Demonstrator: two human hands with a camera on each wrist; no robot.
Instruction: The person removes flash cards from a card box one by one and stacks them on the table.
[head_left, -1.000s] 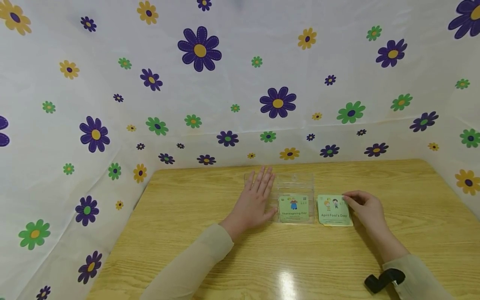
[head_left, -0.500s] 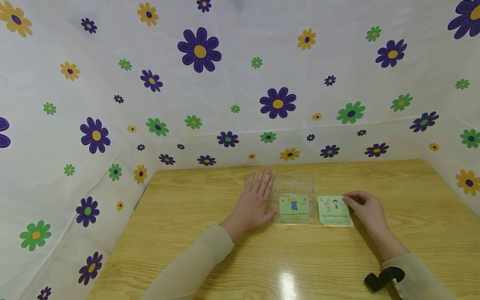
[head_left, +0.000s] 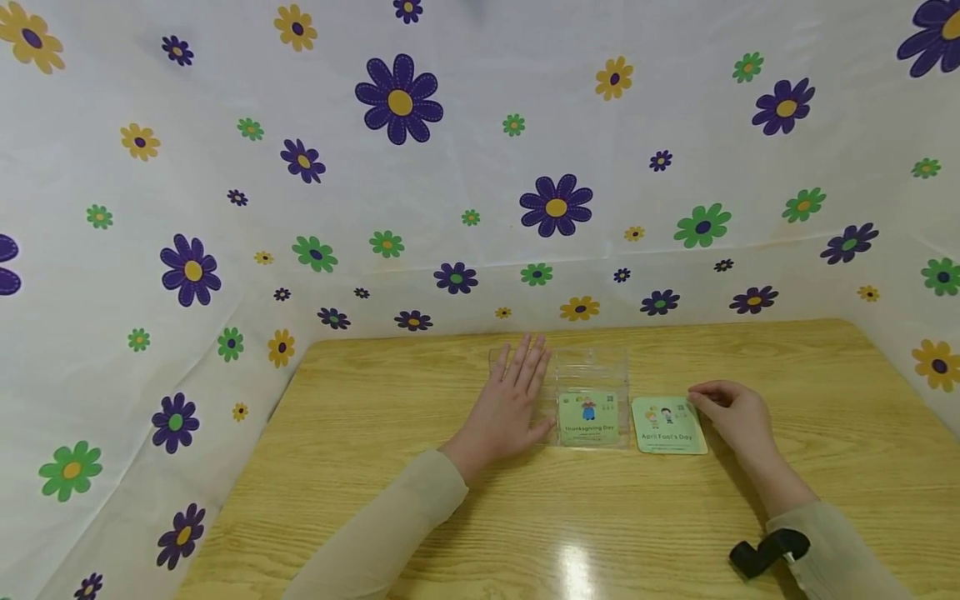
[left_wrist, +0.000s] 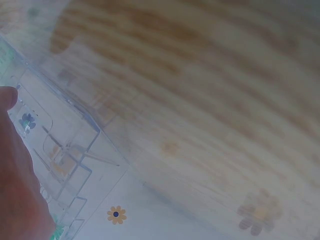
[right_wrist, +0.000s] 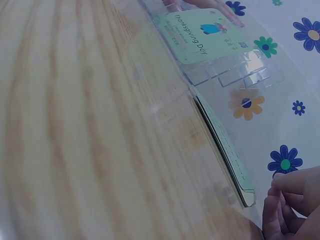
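A clear plastic box (head_left: 592,371) lies opened on the table, holding a green card printed "Thanksgiving Day" (head_left: 588,419). My left hand (head_left: 506,408) rests with fingers straight on the box's left part, thumb tip by the card's left side. Just right of the box lies a small stack of cards, topped by a green "April Fool's Day" card (head_left: 669,425). The stack's edge (right_wrist: 222,145) shows side-on in the right wrist view. My right hand (head_left: 738,421) has its fingers curled at the stack's upper right corner. In the right wrist view its fingertips (right_wrist: 278,184) stand slightly apart from the cards.
The wooden table (head_left: 450,533) is bordered at the back and sides by a white cloth (head_left: 480,167) printed with flowers. A black strap-like piece (head_left: 768,554) hangs at the right sleeve.
The "April Fool's Day" card has slipped a little toward me and left, out of my right fingertips, and sits squarer on the stack. My left hand has not moved.
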